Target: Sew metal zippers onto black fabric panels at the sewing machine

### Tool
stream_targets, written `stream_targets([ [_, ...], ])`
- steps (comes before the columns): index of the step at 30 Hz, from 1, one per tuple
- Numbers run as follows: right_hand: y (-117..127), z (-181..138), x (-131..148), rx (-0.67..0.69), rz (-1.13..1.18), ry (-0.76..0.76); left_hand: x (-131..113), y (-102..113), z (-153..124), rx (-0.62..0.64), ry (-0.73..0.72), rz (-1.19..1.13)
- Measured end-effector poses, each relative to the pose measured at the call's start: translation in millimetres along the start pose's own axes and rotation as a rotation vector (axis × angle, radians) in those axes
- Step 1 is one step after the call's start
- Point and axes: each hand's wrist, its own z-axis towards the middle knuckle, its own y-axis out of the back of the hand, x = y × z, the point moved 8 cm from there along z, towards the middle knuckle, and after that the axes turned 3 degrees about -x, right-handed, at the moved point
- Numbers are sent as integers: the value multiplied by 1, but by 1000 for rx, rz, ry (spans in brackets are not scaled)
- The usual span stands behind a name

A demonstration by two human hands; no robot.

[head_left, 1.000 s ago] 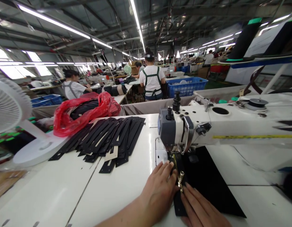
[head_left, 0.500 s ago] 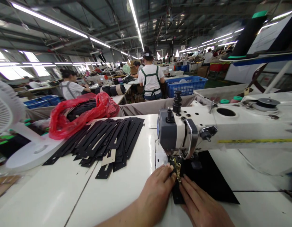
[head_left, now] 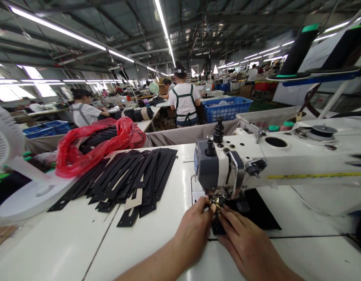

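A black fabric piece (head_left: 261, 214) lies under the head of a white and grey sewing machine (head_left: 207, 166). On it is a gold metal zipper (head_left: 218, 204), close to the presser foot. My left hand (head_left: 195, 224) is bent, with thumb and fingertips pinched at the zipper's left edge beside the needle area. The fingertips partly cover what they grip. My right hand (head_left: 246, 238) rests on the fabric just right of the zipper, its fingers stretched out and lying flat. The needle itself is hard to make out.
Left of the machine is a spread pile of black slotted strips (head_left: 130, 179). Behind it sits a red plastic bag (head_left: 100, 144), with a white fan (head_left: 31, 187) farther left. Thread cones (head_left: 299, 50) stand above right. Co-workers (head_left: 184, 97) and a blue basket (head_left: 227, 109) are beyond the table.
Both hands and the fabric with the zipper have moved forward toward the machine. My left fingers are now more bent at the zipper, and less of it shows. The view has shifted slightly.
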Motion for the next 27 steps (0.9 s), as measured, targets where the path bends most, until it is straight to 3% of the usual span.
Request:
stream_targets([
  [3, -5, 8, -19, 71, 57, -122, -3, 4, 0, -5, 15, -6],
  [9, -29, 24, -53, -8, 1, -216, -7, 11, -2, -67, 62, 74],
  [13, -37, 25, -52, -11, 0, -210, -9, 11, -6, -86, 62, 102],
  [20, -20, 11, -51, -99, -47, -264, -14, 9, -9, -111, -69, 269],
  [27, -20, 9, -44, -71, 4, -186, -17, 8, -7, -97, -126, 251],
])
